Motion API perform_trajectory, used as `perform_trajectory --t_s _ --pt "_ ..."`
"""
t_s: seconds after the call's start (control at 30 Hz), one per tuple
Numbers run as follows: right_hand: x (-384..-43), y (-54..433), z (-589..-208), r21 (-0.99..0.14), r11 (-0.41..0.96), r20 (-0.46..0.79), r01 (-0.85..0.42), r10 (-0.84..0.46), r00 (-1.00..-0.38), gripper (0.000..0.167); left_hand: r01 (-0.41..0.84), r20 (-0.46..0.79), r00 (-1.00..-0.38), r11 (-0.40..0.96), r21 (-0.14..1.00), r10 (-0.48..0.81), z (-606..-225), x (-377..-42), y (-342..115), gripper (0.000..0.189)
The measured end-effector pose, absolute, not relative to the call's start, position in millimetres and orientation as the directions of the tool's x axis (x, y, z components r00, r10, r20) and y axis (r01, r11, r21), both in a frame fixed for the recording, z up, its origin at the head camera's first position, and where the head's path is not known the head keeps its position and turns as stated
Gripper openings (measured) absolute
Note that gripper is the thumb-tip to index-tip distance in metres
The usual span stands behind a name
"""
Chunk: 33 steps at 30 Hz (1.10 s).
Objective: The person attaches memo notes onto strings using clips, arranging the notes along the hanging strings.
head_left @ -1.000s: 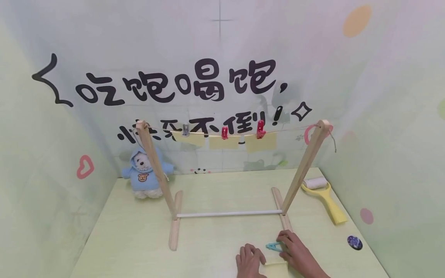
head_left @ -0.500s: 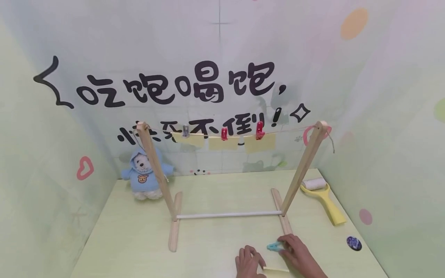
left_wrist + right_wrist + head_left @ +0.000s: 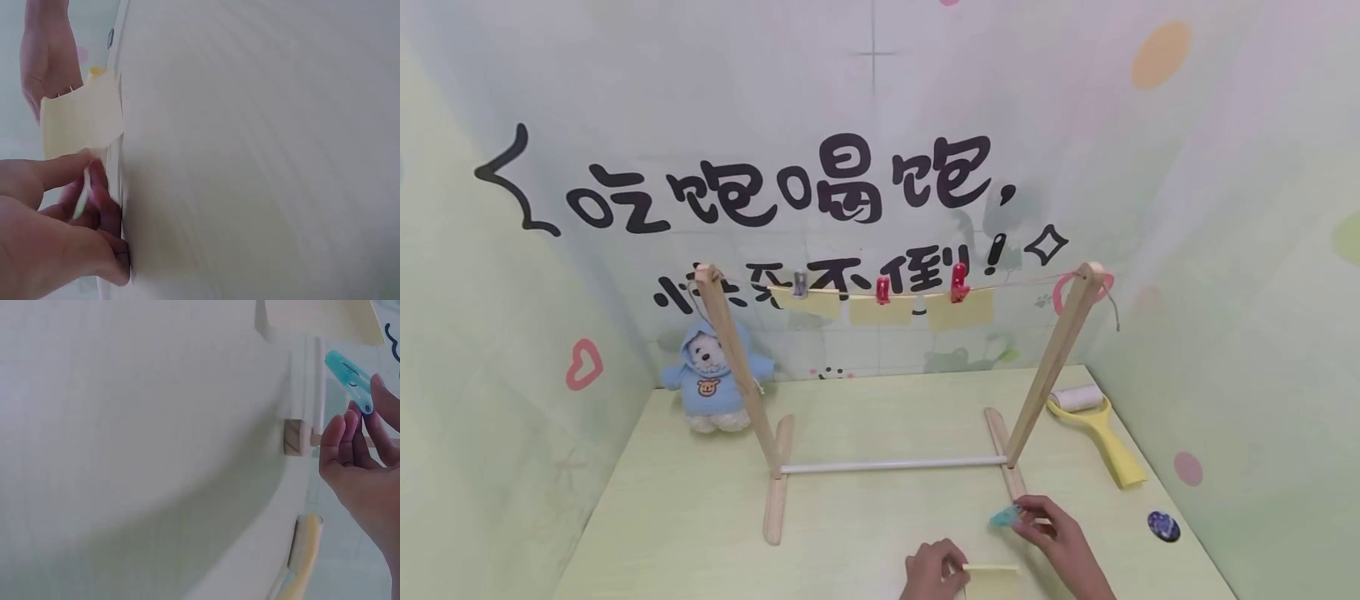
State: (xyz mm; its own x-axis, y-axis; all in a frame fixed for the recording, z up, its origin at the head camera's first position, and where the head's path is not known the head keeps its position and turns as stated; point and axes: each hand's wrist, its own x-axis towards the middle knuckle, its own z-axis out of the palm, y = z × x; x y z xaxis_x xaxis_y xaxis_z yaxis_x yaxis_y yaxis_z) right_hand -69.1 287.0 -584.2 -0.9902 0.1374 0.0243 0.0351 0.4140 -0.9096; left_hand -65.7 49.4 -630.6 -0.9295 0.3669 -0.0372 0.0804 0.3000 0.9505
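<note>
My left hand (image 3: pixel 931 570) pinches the edge of a pale yellow slip of paper (image 3: pixel 992 581) near the table's front. The same slip (image 3: pixel 81 119) stands raised and slightly curved in the left wrist view. To its right, my right hand (image 3: pixel 1062 542) holds a teal clothespin (image 3: pixel 1003 517) between thumb and fingers, above the table and apart from the paper. In the right wrist view the clothespin (image 3: pixel 350 381) points away from the fingertips. Beyond both hands, a wooden rack (image 3: pixel 1048 375) carries a string with several slips; a grey clip (image 3: pixel 801 284) and red clips (image 3: pixel 883 290) hold them.
A white rod (image 3: pixel 895 464) joins the rack's feet. At the back left sits a plush toy (image 3: pixel 715 383) in blue. A yellow-handled lint roller (image 3: pixel 1101 429) lies right of the rack, with a dark blue oval object (image 3: pixel 1164 526) nearer the right edge.
The right hand has lifted the teal clothespin off the table, turning it upward. My left hand has drawn its fingers together on the paper, and the slip has risen.
</note>
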Motion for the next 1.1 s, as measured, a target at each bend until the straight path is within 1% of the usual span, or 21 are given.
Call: perform_trajectory --t_s 0.07,0.13,0.23,0.3,0.33,0.37,0.47,0.53,0.57,0.63,0.7,0.77,0.83,0.97,1.0,1.1 --pt "-72 291 -573 -0.921 0.388 0.034 0.025 0.143 -0.989 0.028 0.061 -0.026 -0.930 0.224 0.973 0.366 -626 -68 46 0.007" --pt "-73 296 -558 -0.916 0.400 0.078 -0.023 0.123 -0.989 0.028 0.062 0.003 -0.939 0.163 0.985 0.344 -622 -69 44 0.008" --pt "-77 303 -526 -0.891 0.430 0.195 -0.144 0.076 -0.978 0.032 -0.002 -0.037 -0.959 0.123 0.992 0.280 -600 -75 43 0.010" --pt "-81 307 -498 -0.859 0.449 0.287 -0.246 0.025 -0.958 0.033 -0.025 -0.051 -0.972 0.112 0.993 0.231 -579 -83 43 0.012" --pt "-83 309 -482 -0.836 0.455 0.342 -0.305 -0.002 -0.940 0.033 -0.064 -0.084 -0.974 0.098 0.993 0.211 -565 -88 44 0.012" --pt "-86 311 -465 -0.810 0.452 0.403 -0.373 -0.032 -0.914 0.034 -0.067 -0.083 -0.977 0.087 0.994 0.195 -552 -95 45 0.013" --pt "-96 316 -409 -0.700 0.460 0.565 -0.546 -0.111 -0.817 0.036 -0.010 -0.016 -0.987 0.045 0.999 0.158 -514 -119 50 0.015" --pt "-103 317 -373 -0.610 0.482 0.658 -0.629 -0.134 -0.741 0.031 0.057 0.055 -0.989 0.011 0.998 0.134 -490 -136 54 0.017" --pt "-106 318 -356 -0.572 0.497 0.691 -0.653 -0.136 -0.709 0.034 0.097 0.097 -0.988 -0.005 0.995 0.120 -478 -144 56 0.018" --pt "-111 316 -323 -0.514 0.541 0.731 -0.666 -0.129 -0.670 0.055 0.174 0.177 -0.980 -0.037 0.984 0.093 -456 -159 60 0.019" --pt "-117 314 -295 -0.485 0.563 0.750 -0.669 -0.127 -0.649 0.075 0.240 0.243 -0.967 -0.054 0.969 0.071 -435 -171 63 0.019" --pt "-124 311 -269 -0.471 0.578 0.750 -0.667 -0.137 -0.647 0.079 0.287 0.291 -0.955 -0.063 0.956 0.056 -418 -179 67 0.020" --pt "-132 307 -248 -0.454 0.589 0.746 -0.668 -0.159 -0.647 0.071 0.312 0.317 -0.947 -0.079 0.947 0.049 -403 -185 71 0.020" --pt "-151 300 -218 -0.433 0.619 0.723 -0.655 -0.196 -0.663 0.029 0.312 0.320 -0.947 -0.139 0.940 0.037 -380 -191 78 0.020" --pt "-155 298 -213 -0.429 0.630 0.715 -0.647 -0.200 -0.670 0.023 0.311 0.320 -0.947 -0.159 0.937 0.035 -374 -193 80 0.019" --pt "-167 293 -203 -0.424 0.650 0.694 -0.631 -0.215 -0.687 0.029 0.311 0.325 -0.945 -0.211 0.927 0.034 -363 -195 84 0.018"
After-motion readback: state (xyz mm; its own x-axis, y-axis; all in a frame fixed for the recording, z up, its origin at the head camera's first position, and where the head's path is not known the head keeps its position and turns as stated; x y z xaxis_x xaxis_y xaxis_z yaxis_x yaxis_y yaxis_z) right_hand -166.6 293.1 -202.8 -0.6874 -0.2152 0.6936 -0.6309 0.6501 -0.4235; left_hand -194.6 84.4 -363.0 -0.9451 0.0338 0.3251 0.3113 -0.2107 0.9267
